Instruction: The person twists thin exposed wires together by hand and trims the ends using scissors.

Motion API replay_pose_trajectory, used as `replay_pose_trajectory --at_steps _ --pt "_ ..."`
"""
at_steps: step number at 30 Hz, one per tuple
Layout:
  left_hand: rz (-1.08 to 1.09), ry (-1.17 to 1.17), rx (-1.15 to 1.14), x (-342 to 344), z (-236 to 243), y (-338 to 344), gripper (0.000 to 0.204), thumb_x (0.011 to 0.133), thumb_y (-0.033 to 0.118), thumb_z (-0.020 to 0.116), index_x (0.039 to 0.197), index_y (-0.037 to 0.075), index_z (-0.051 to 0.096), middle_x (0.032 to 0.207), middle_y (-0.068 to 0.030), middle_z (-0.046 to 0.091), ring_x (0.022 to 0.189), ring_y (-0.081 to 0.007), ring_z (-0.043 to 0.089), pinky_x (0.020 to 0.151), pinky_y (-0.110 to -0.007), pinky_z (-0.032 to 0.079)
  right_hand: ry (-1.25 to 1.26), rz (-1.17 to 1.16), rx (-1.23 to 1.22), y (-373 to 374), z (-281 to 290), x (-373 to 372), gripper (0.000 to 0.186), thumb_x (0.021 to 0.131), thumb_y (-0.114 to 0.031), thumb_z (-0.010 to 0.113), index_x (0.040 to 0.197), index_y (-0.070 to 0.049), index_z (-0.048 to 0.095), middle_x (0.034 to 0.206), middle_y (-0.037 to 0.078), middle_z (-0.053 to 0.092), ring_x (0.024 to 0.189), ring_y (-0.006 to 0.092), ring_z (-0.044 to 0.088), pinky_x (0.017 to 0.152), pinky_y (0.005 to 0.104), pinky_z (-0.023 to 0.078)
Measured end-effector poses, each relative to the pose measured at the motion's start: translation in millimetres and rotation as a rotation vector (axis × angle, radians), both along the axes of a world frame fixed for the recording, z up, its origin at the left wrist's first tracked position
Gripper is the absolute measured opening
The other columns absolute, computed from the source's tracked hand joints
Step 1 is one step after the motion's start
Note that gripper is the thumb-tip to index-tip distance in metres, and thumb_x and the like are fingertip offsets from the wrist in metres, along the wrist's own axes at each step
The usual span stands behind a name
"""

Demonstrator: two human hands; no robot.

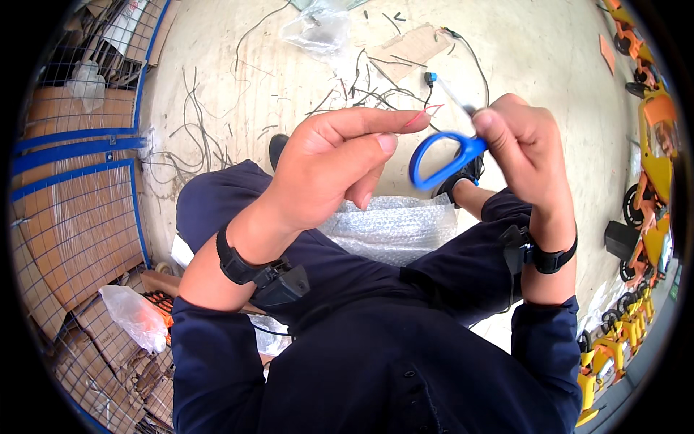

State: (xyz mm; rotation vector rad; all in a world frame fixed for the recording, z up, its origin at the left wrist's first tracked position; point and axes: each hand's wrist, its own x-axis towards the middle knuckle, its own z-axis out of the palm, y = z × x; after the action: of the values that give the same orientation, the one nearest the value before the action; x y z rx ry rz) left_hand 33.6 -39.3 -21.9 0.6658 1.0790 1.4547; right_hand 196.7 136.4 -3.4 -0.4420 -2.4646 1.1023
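Observation:
My left hand [325, 155] has its index finger stretched out and the thumb bent in beside it, with the other fingers curled. A thin red wire [434, 108] shows at its index fingertip; how the fingers pinch it is partly hidden. My right hand [524, 145] grips a pair of scissors [442, 160] with blue handles. One handle loop hangs toward my left hand, and the blurred blade points up past the wire. Just beyond the fingertips is a small blue connector [431, 78] on a black lead.
Cut black cables [372, 94] litter the floor, with a cardboard piece [412, 52] and a clear plastic bag [318, 29]. Bubble wrap [397, 228] lies between my legs. A blue wire-mesh cage [79, 152] holding cardboard stands left; yellow-and-orange wheeled things [654, 181] line the right.

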Motion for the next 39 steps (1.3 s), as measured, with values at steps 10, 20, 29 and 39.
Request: replay_pose_trajectory --at_steps 10,20,29,39 --pt "-0.069 -0.11 -0.047 4.2 5.5 2.3 0.032 0.093 0.006 0.048 0.121 -0.005 0.058 0.071 -0.0002 0.061 0.057 -0.0013 0.048 0.05 -0.017 0.039 0.007 0.238 0.123 -18.4 -1.7 -9.7 0.029 0.087 -0.024 0.066 0.062 -0.009 0.061 0.05 0.004 0.049 0.044 0.0234 0.043 0.054 0.0314 0.037" --pt "0.005 -0.136 -0.038 9.5 -1.8 3.3 0.032 0.091 0.006 0.047 0.117 -0.01 0.056 0.081 -0.0105 0.067 0.048 -0.0019 0.048 0.047 -0.015 0.04 -0.003 0.21 0.14 -16.6 -4.9 -10.4 0.032 0.087 -0.024 0.066 0.06 -0.009 0.06 0.048 0.004 0.048 0.043 0.0231 0.043 0.054 0.0318 0.037" --pt "0.024 -0.128 -0.02 6.3 -5.9 1.2 0.029 0.094 0.009 0.047 0.117 -0.002 0.062 0.062 0.0014 0.058 0.05 -0.0015 0.048 0.047 -0.016 0.036 0.005 0.064 0.131 -11.0 -5.0 -9.6 0.034 0.09 -0.023 0.063 0.062 -0.003 0.06 0.051 0.008 0.051 0.043 0.0221 0.044 0.054 0.0321 0.04" --pt "-0.019 -0.093 -0.022 8.0 2.4 2.3 0.033 0.094 0.008 0.044 0.122 -0.004 0.057 0.06 -0.0001 0.056 0.045 -0.0029 0.045 0.045 -0.017 0.035 0.024 0.197 0.064 -10.6 0.7 -5.4 0.028 0.088 -0.021 0.064 0.065 -0.005 0.062 0.052 0.006 0.051 0.047 0.0238 0.045 0.056 0.032 0.04"
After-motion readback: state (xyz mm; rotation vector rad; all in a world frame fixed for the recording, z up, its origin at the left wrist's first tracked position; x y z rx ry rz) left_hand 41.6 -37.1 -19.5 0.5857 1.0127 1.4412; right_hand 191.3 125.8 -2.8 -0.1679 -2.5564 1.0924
